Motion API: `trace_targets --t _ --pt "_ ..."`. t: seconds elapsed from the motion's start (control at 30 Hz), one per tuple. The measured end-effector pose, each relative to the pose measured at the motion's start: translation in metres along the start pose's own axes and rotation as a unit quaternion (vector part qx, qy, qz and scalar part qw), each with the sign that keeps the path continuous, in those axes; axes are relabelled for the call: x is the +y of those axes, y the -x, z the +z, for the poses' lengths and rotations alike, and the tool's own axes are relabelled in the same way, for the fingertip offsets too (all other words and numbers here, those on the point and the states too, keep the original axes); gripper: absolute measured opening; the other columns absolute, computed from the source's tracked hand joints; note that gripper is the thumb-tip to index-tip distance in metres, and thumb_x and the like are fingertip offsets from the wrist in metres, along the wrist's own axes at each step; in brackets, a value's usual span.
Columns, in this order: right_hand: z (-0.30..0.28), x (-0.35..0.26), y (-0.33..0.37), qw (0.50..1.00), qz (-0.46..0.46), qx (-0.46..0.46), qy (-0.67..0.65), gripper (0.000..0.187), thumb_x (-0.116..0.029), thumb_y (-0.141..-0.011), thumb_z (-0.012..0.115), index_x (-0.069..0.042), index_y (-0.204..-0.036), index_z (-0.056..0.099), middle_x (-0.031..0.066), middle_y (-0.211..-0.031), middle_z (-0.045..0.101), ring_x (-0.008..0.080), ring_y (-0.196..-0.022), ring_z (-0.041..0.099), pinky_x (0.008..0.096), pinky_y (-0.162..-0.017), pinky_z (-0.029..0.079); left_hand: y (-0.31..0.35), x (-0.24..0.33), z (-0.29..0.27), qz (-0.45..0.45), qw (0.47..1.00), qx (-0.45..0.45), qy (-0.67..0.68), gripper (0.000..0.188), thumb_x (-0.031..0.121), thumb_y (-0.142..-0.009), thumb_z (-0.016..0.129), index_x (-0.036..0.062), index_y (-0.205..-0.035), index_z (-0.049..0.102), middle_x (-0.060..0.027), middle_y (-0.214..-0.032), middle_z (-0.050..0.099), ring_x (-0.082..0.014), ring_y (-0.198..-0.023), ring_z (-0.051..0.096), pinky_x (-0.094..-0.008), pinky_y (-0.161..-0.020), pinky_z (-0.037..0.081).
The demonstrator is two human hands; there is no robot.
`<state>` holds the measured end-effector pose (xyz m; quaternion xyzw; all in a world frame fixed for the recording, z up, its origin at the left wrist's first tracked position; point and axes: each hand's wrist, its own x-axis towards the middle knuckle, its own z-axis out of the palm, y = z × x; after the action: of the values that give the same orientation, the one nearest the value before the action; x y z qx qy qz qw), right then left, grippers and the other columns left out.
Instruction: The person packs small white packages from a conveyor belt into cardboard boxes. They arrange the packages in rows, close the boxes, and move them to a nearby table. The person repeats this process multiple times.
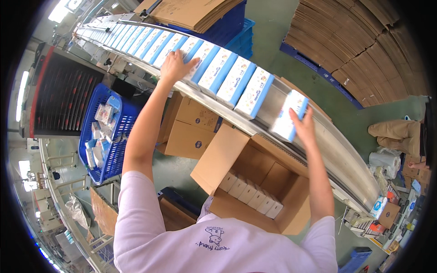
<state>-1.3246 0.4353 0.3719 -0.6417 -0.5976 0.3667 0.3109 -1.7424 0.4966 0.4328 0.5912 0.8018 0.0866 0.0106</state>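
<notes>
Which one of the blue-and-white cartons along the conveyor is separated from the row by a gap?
The blue-and-white carton held in the right hand: bare conveyor shows between it and the closely spaced row of cartons.

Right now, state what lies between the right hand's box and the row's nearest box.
Head view: bare conveyor separates that white-and-blue box from its neighbour.

Blurry carton (287,121) in right hand (304,127)

i'm in a factory packing area: boxes (253,93) line the conveyor (346,150), flattened cardboard (350,45) stands stacked beyond its far edge.
</notes>
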Motion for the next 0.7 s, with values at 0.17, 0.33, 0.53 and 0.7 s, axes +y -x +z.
trace_targets --t 0.17,0.33,0.53,0.7 --pt "0.002 -0.019 0.007 0.997 -0.01 -0.05 0.065 0.066 -0.047 -0.082 0.057 0.004 -0.117 0.037 0.0252 -0.099 0.061 0.0377 -0.091 0.061 0.0395 -0.081 0.047 -0.017 0.055 0.006 -0.015 0.985 -0.142 0.094 0.096 0.079 -0.058 0.055 -0.0066 -0.101 0.057 -0.022 -0.093 0.064 -0.0307 -0.091 0.063 -0.0349 -0.081 0.047" --pt "-0.069 0.016 0.039 0.987 0.093 0.082 0.101 0.077 -0.054 -0.072 0.065 0.008 -0.11 0.041 0.0246 -0.103 0.059 0.0305 -0.096 0.06 0.0349 -0.085 0.045 0.056 0.118 0.03 0.089 0.947 -0.23 0.206 0.098 0.07 -0.055 0.067 -0.006 -0.115 0.049 -0.0198 -0.104 0.061 -0.0292 -0.104 0.057 -0.0337 -0.091 0.043" --pt "-0.116 -0.019 0.09 0.977 0.045 0.209 0.016 0.077 -0.035 -0.069 0.075 0.003 -0.122 0.034 0.0184 -0.102 0.059 0.0246 -0.095 0.058 0.0344 -0.084 0.045 0.093 0.154 0.007 0.122 0.879 -0.209 0.411 0.082 0.051 -0.057 0.078 -0.0026 -0.113 0.052 -0.0171 -0.101 0.063 -0.0268 -0.097 0.061 -0.034 -0.085 0.047" --pt "-0.144 -0.018 0.22 0.933 -0.039 0.343 0.101 0.097 -0.021 -0.056 0.083 0.003 -0.129 0.024 0.0165 -0.115 0.048 0.0249 -0.101 0.052 0.0363 -0.089 0.041 0.199 0.144 -0.053 0.159 0.789 -0.127 0.58 0.089 0.022 -0.051 0.088 -0.0047 -0.117 0.036 -0.0165 -0.105 0.056 -0.0231 -0.094 0.06 -0.0332 -0.081 0.051"
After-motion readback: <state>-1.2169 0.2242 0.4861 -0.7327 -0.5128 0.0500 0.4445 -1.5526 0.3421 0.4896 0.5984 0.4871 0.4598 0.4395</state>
